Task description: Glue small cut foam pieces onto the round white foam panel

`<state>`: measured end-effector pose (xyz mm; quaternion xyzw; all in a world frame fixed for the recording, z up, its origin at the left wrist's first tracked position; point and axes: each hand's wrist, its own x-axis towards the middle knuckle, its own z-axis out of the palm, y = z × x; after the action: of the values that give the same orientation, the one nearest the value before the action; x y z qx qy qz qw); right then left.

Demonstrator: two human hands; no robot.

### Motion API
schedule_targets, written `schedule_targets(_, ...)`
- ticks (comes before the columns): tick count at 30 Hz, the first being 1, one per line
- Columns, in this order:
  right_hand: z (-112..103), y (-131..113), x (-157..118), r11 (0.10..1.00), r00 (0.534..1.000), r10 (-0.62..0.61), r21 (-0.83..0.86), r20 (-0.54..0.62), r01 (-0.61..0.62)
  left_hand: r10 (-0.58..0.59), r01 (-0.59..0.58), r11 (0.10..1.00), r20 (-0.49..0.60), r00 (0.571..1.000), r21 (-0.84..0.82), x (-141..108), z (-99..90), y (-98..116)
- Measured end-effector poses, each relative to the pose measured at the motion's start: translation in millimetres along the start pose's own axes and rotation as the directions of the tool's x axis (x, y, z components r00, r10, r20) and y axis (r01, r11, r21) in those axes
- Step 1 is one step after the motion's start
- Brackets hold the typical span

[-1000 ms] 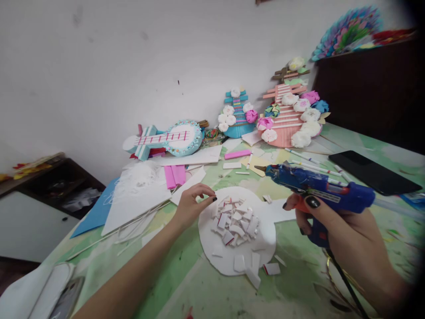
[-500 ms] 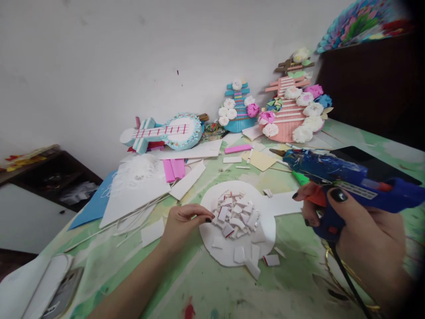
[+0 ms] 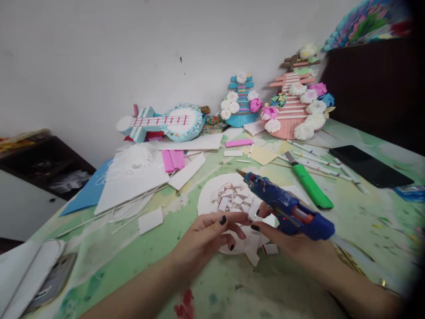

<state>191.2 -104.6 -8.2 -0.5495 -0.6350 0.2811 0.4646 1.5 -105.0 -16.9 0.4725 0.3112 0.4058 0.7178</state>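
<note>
A white round board with a neck (image 3: 206,195) lies on the green-stained table, and a heap of small white foam pieces (image 3: 232,197) covers its middle. My right hand (image 3: 282,235) holds a blue hot glue gun (image 3: 282,199), its nozzle pointing up and left over the board. Thumb and fingertips of that hand also touch a small white piece (image 3: 254,212). My left hand (image 3: 212,232) is over the board's near left part, fingers apart and its index fingertip meeting the same piece. Whether it grips the piece is unclear.
Behind stand a light-blue model instrument (image 3: 179,124), a blue one (image 3: 241,106) and a pink one (image 3: 292,110), with paper flowers. A green cutter (image 3: 312,186), white pens (image 3: 318,161) and a black phone (image 3: 370,166) lie right. White sheets (image 3: 116,186) lie left.
My right hand has moved left and down with the glue gun, bringing it over the board. My left hand has shifted right to meet it, its fingers spreading. The cutter and phone are now uncovered.
</note>
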Motion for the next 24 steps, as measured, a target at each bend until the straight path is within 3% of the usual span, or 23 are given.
schedule_targets(5,4,7,-7,0.974,0.997,-0.077,-0.216,0.006,0.076,0.031,-0.044,0.985,0.083,0.996,0.165,-5,2.5,-7)
schedule_targets(9,4,6,-8,0.961,0.989,-0.146,-0.238,0.007,0.144,0.049,-0.078,0.973,0.137,0.989,0.216,-8,2.9,-10)
schedule_targets(13,2,3,-8,0.962,0.987,-0.146,-0.222,0.065,0.157,0.09,-0.124,0.953,0.133,0.987,0.275,-9,0.0,-12)
schedule_targets(17,2,4,-9,0.989,0.991,-0.084,-0.112,0.105,0.096,0.108,-0.141,0.946,0.128,0.986,0.292,-8,-3.6,-12)
schedule_targets(24,-1,1,-6,1.0,0.999,-0.016,-0.022,0.052,0.017,0.102,-0.114,0.953,0.056,0.993,0.282,-7,-3.1,-4)
